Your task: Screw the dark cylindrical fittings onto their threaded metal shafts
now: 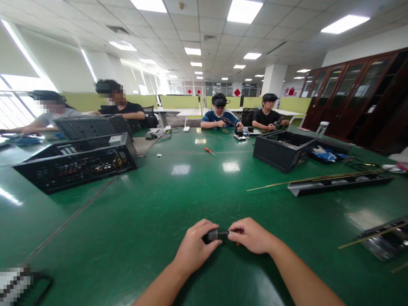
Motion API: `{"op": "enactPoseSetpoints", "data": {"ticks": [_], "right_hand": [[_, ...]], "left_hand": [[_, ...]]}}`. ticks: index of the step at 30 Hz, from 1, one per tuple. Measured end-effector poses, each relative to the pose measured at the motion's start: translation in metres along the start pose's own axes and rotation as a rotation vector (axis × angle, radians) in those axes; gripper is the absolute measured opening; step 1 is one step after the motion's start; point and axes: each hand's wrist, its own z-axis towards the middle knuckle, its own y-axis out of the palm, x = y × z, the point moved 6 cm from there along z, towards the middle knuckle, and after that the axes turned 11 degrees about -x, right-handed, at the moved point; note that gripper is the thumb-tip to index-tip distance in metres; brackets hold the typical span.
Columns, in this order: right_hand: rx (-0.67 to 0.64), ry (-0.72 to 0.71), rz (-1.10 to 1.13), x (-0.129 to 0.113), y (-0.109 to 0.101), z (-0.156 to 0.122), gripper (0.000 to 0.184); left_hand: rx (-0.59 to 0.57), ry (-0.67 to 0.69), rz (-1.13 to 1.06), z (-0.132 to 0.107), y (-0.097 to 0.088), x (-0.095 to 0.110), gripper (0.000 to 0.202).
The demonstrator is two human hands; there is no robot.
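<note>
The step in hand appears to be adjusting the narrow end of a dark cylindrical tool over the near green worktop, calling for steady alignment. The left hand wraps its grip round the thicker body; the right hand's narrow grip pinches the tip.

Head view | over near side of broad, flat, glossy green bench | faces forward, down across bench | far side distant
</note>
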Motion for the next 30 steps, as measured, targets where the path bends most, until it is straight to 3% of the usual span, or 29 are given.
{"op": "enactPoseSetpoints", "data": {"ticks": [30], "right_hand": [[-0.023, 0.022, 0.092, 0.0075, -0.0044, -0.0032, 0.025]], "left_hand": [[0.006, -0.006, -0.024, 0.0010, -0.0006, -0.0020, 0.031]]}}
